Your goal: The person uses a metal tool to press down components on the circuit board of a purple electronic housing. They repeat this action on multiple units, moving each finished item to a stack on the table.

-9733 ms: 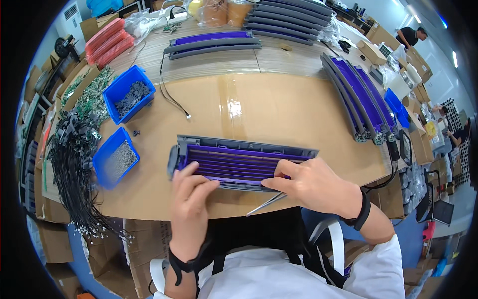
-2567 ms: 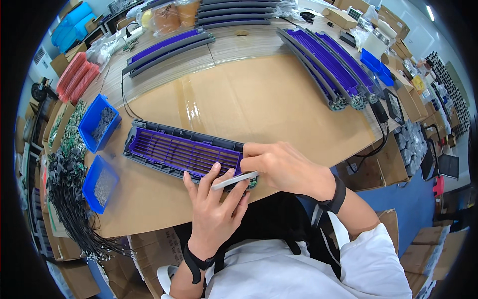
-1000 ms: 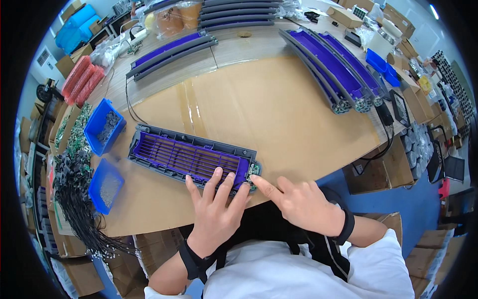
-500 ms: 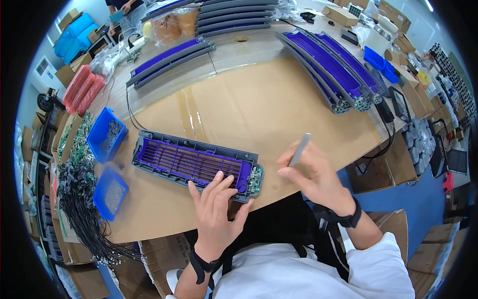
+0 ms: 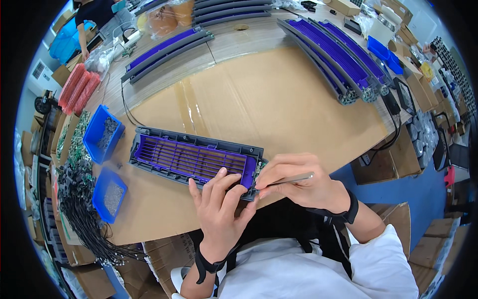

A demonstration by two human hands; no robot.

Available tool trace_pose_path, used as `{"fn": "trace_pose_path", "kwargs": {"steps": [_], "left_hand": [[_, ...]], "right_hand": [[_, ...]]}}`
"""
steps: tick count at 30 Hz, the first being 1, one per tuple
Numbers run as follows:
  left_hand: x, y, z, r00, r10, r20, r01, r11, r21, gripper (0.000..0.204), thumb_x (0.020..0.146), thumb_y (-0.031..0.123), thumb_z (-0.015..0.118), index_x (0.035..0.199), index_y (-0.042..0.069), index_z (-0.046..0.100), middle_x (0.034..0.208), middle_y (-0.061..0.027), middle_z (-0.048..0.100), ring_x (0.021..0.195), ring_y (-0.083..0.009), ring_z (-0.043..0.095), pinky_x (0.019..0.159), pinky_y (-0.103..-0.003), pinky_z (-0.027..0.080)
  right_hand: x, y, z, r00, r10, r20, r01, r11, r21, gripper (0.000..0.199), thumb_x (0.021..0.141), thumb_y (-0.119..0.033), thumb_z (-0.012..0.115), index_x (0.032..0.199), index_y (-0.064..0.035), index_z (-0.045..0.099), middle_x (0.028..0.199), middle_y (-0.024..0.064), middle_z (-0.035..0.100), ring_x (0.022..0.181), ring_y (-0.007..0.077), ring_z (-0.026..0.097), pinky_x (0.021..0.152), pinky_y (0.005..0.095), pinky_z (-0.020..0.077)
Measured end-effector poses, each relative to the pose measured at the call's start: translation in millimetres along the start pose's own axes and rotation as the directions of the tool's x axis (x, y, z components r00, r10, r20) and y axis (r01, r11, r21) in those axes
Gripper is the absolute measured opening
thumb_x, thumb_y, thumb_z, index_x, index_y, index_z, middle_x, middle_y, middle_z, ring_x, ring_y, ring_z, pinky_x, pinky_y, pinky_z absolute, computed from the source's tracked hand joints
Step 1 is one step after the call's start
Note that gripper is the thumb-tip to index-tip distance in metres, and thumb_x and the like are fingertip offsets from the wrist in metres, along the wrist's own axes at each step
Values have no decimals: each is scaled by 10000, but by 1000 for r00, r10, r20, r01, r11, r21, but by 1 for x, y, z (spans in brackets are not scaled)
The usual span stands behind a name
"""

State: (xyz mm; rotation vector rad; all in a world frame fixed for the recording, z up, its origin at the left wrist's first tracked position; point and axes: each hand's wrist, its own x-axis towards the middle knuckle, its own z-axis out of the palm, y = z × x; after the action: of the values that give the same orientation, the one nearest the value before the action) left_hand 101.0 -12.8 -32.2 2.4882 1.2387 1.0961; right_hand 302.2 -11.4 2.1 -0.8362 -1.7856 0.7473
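Note:
A long grey panel with a purple slatted grille (image 5: pixel 191 158) lies at a slant on the brown cardboard sheet in front of me. My left hand (image 5: pixel 218 212) steadies its near right corner, with several fingers on the purple rim and the thumb at the end edge. In my right hand (image 5: pixel 303 182) is a slim silver tool (image 5: pixel 294 178), pinched between thumb and fingers. Its tip is hidden at the panel's right end, beside a small green circuit board (image 5: pixel 258 168) that my fingers partly cover.
Two blue bins (image 5: pixel 103 134) of small parts stand at the left, beside a bundle of black cables (image 5: pixel 82 209). More purple-and-grey panels (image 5: pixel 331 55) lie at the back. Beyond the table's far left stands another person (image 5: pixel 94 20). Cardboard (image 5: pixel 279 94) covers the near tabletop.
My right hand has come left and down to the panel's right end, tilting the silver tool nearly flat. My left hand stays on the panel. The person at the back has moved leftward.

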Motion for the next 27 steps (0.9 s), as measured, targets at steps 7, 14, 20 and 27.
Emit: {"fn": "trace_pose_path", "kwargs": {"steps": [7, 14, 20, 27], "left_hand": [[5, 1, -8, 996, 22, 83, -21, 1000, -14, 272, 692, 169, 834, 904, 111, 673, 1070, -28, 650, 1144, -289, 573, 1108, -557, 207], [4, -4, -10, 995, 36, 94, -33, 999, -35, 234, 708, 200, 807, 889, 116, 684, 1052, -37, 657, 1121, -290, 583, 1073, -550, 238], [11, -5, -16, 984, 92, 156, -90, 996, -18, 195, 742, 208, 784, 897, 134, 692, 1073, -31, 660, 1101, -288, 584, 1017, -537, 310], [13, -5, -11, 990, 109, 84, -107, 994, -24, 239, 710, 212, 803, 876, 87, 683, 996, -81, 675, 1058, -330, 604, 986, -516, 372]], "right_hand": [[11, 4, -1, 999, -49, 24, 50, 998, -29, 50, 808, -26, 689, 812, -6, 644, 798, 105, 651, 695, 289, 644, 607, 366, 510], [19, 8, 4, 992, 117, 49, -115, 993, -30, 67, 812, -35, 710, 850, 5, 673, 806, 109, 668, 725, 283, 649, 648, 362, 514], [19, 8, 6, 997, 77, 19, -77, 997, 11, 40, 812, -3, 673, 816, 13, 636, 766, 134, 639, 672, 299, 620, 596, 360, 481], [1, -5, -9, 983, 184, -17, -184, 983, -7, 64, 845, 31, 647, 894, -4, 624, 863, 116, 569, 804, 260, 595, 663, 346, 468]]}}
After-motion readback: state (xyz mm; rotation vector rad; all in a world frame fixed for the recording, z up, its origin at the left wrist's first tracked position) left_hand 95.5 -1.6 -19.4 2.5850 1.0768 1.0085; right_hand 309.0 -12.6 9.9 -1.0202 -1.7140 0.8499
